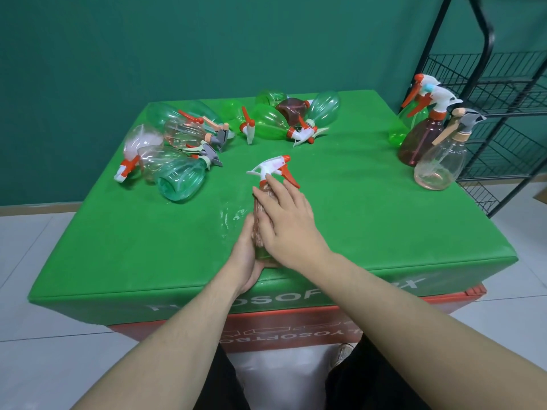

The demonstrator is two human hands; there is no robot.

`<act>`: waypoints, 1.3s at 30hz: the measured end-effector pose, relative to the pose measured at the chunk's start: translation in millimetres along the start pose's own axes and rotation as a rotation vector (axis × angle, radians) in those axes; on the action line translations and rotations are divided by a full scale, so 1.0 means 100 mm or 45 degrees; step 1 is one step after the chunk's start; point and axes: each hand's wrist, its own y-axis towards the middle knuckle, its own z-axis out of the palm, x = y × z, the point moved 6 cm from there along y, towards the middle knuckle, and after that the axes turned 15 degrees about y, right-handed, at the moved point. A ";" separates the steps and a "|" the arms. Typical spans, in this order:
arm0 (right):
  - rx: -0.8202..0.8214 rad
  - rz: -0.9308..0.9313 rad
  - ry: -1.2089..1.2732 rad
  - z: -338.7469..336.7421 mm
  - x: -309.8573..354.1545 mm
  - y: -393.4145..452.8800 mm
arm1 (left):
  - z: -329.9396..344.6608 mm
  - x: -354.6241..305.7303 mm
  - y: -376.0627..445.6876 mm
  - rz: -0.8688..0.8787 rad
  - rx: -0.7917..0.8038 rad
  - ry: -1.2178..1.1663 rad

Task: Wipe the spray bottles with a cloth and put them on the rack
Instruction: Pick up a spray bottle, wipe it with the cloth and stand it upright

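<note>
A clear pinkish spray bottle [261, 207] with a white and orange trigger head lies tilted over the green table top [370, 220], head pointing away from me. My left hand [245, 258] grips its lower end from the left. My right hand [287, 223] lies flat over the body, its fingers stretched toward the neck. No cloth shows in view. The black wire rack [503, 113] stands to the right of the table.
Several bottles lie in a heap at the left [174, 149] and another heap at the back [284, 116]. Three upright bottles, green [399, 134], brown [417, 143] and clear [441, 164], stand at the right edge by the rack. A wet shine [231, 216] marks the cover.
</note>
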 end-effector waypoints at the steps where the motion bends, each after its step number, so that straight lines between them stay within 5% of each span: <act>1: -0.004 0.038 0.009 -0.01 0.00 0.03 | 0.01 -0.01 -0.01 -0.002 -0.002 -0.005; 8: 0.012 0.061 0.153 0.03 0.01 0.05 | -0.01 -0.02 -0.01 -0.004 -0.044 -0.055; 19: -0.029 -0.301 -0.011 0.13 -0.01 -0.46 | -0.04 0.03 0.01 -0.027 -0.082 -0.124; 39: -0.030 -0.143 -0.010 0.06 0.03 -0.22 | -0.01 0.01 0.02 0.011 -0.028 -0.137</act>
